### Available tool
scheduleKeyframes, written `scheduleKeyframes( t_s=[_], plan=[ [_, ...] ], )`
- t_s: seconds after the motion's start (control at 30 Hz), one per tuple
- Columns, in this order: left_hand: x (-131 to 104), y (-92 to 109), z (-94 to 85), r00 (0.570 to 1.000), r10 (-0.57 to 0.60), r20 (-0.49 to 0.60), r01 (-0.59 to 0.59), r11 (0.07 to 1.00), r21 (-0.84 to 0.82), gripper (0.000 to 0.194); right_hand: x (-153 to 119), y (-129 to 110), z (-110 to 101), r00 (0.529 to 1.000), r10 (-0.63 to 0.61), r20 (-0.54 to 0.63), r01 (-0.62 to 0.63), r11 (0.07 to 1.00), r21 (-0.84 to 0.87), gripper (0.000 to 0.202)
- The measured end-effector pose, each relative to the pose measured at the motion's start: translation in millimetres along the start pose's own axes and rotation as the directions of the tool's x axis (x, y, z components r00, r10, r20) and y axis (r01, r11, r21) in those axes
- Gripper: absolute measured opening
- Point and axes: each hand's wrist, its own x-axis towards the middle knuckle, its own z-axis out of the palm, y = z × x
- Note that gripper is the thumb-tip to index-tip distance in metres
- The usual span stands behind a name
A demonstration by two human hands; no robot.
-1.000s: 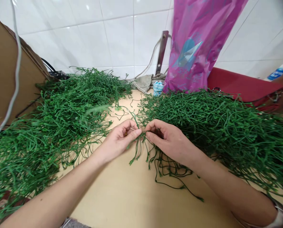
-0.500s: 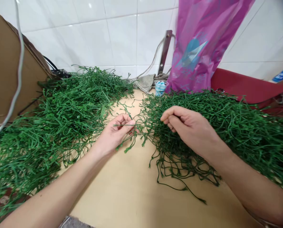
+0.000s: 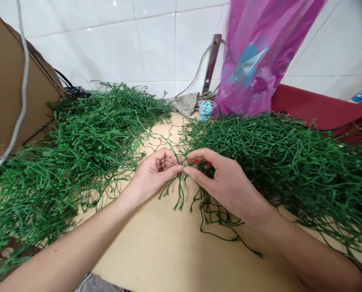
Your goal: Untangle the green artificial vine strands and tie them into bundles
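Between the thumb and fingers of my left hand is a small bunch of green plastic stems. Some stems hang below my thumb and others stick up past the fingers. My right hand is right beside it, its thumb tip at my left thumb tip. A small gap shows between my right thumb and index finger, and nothing can be made out in it. Behind and beneath my right hand spreads a heap of dark green stems. To the left of my left hand lies another heap of branched green stems.
A tan tabletop lies under both heaps. At the back stand a small clear cup with blue-and-white contents, a grey cloth and a purple plastic bag. A cardboard box and white cable are left; something red is right.
My right hand has moved left from over the right heap to my left hand, and its thumb and index finger have parted. My left hand has shifted slightly right and down with the stems.
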Motion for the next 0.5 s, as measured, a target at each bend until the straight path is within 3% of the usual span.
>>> scheduleKeyframes(
  t_s=[0.13, 0.3, 0.5],
  plan=[
    [-1.8, -0.9, 4.5, 0.999, -0.018, 0.036, 0.018, 1.0, -0.009, 0.026, 0.0, -0.6, 3.8, 0.974, 0.138, 0.18, -0.171, 0.967, 0.189, 0.009],
    [-0.8, 1.3, 1.1, 0.999, -0.005, 0.037, 0.001, 0.993, 0.114, 0.023, 2.0, 0.5, -0.3, 0.978, 0.127, 0.167, -0.156, 0.972, 0.174, 0.005],
    [-2.7, 7.0, -0.5, 0.995, -0.018, 0.099, 0.007, 0.994, 0.112, 0.018, 1.4, -2.4, 0.5, 0.982, 0.097, 0.162, -0.125, 0.978, 0.169, 0.012]
  ],
)
